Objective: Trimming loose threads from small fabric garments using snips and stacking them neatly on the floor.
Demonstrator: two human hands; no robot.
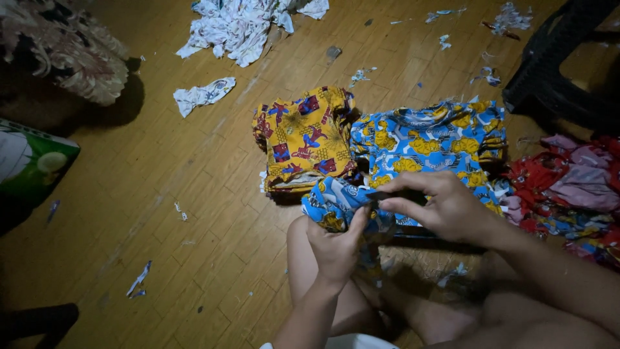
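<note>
My left hand [337, 244] grips the near edge of a blue and yellow printed fabric piece [336, 201] over my knee. My right hand [445, 205] pinches the same piece, with a small dark object between its fingers at the cloth's edge; what it is I cannot tell. Just beyond lies a stack of blue and yellow printed garments [429, 139]. To its left sits a stack of yellow garments with red and blue prints [303, 139].
White fabric scraps [239, 26] lie heaped at the top, a smaller scrap [203, 95] beside them, snippets scattered over the wooden floor [161, 194]. Red and pink cloth [568, 181] lies right, below a black plastic stool [555, 71]. A green bag [32, 165] and floral cushion [71, 48] sit left.
</note>
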